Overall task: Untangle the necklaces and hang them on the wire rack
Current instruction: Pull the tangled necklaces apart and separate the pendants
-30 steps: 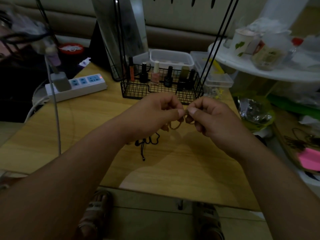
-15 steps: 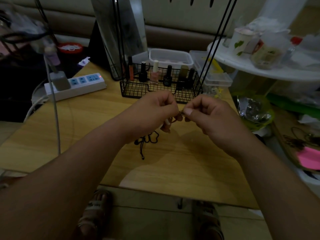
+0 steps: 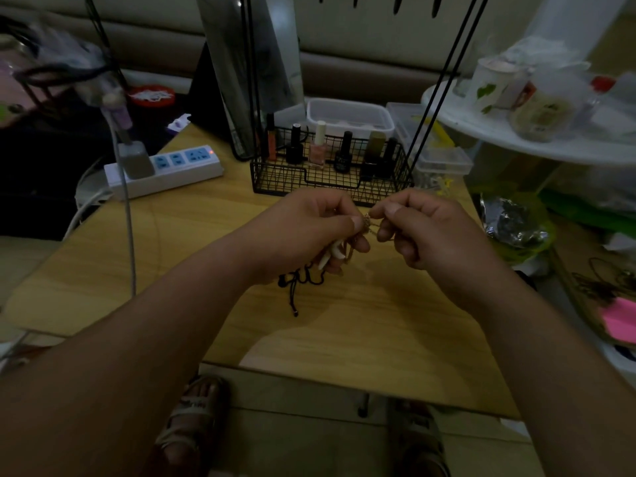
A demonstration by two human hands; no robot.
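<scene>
Both grips are narrow. The left hand (image 3: pixel 309 232) pinches the tangled necklaces (image 3: pixel 367 222) between thumb and forefinger, and its lower fingers curl round the rest of the bunch. The right hand (image 3: pixel 430 232) pinches the same knot from the 3 o'clock side, thumb tips almost meeting.

The bunch is held just above the middle of the desk (image 3: pixel 344 332). The short stretch between the two grips runs from 9 to 3 o'clock. I can tell two strands apart. One is a thin gold-coloured chain (image 3: pixel 373 228) at the knot. The other is a black cord (image 3: pixel 304 279), which drops from under the left hand in loops onto the wood, its loose tail pointing to 6 o'clock. Pale, shell-like pendants (image 3: pixel 332 254) hang under the left fingers; their count is unclear.

At 12 o'clock from the hands stands the black wire rack (image 3: pixel 378 189). It has a mesh basket low down, with two thin rods rising at each end. Six small bottles (image 3: pixel 318 148) stand in the basket. Behind it sit two clear plastic boxes (image 3: pixel 347 115). One white power strip (image 3: pixel 179 170) lies at 10 o'clock. Two sandalled feet (image 3: pixel 192 414) show on the floor at 6 o'clock.
</scene>
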